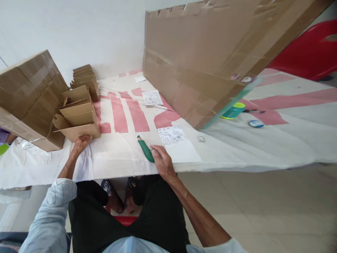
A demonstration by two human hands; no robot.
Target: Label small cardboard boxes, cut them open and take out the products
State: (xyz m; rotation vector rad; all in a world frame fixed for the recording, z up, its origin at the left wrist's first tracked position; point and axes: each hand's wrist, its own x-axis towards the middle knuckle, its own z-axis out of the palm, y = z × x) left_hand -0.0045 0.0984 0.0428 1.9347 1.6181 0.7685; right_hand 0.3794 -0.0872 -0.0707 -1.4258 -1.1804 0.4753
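Green-handled utility knife (pixel 145 151) angles away-left, just left of right hand (pixel 163 162), left hand (pixel 82 143) farther; fingers bent, both grips unclear.

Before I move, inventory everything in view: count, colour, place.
Large cardboard box: 1, brown, left
Larger carton: 1, brown, right
Smaller boxes: several, brown, left
Cutter: 1, green handle, front centre
Sketched paper: 1, white, right of cutter
Patterned paper: 1, white, behind cutter
Paper slip: 1, white, by wall
Round item: 1, teal-yellow, right
Tape roll, apparently: 1, blue-white, right
Small item: 1, clear, right of paper
Chair, apparently: 1, red, upper right
Tablecloth: 1, white-red, beneath
Left hand: 1, bare, at smaller boxes
Right hand: 1, bare, beside cutter
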